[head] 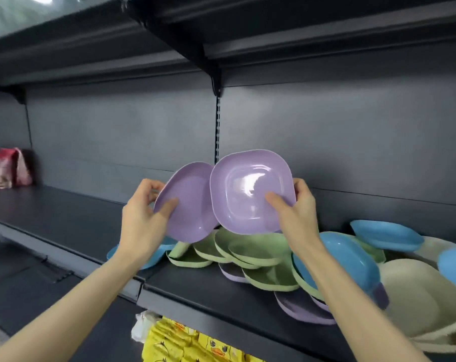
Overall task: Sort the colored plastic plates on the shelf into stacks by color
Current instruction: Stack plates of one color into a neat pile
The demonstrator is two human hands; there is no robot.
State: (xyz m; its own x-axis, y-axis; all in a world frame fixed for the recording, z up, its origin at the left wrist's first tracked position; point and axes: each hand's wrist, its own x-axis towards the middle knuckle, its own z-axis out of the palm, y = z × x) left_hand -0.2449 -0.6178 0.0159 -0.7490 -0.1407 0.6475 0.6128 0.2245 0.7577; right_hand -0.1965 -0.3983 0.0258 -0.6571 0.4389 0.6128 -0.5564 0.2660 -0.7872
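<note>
A: What is held?
B: The left hand [143, 220] pinches the left plate [187, 202] and the right hand [297, 212] the right plate [250, 189]. Both plates are purple, with fingers [151, 185] curled behind the rims.
A: Where?
B: Side by side above the shelf [221, 296], over the mixed pile [247, 249] on its right half.

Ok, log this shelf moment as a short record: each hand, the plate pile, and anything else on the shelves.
left hand: grips a purple plate by its rim
right hand: grips a second purple plate, overlapping the first in view
pile on shelf: green plates, blue plates, purple plates, cream plates, mixed together
far left: red packet
lower shelf: yellow packets
</note>
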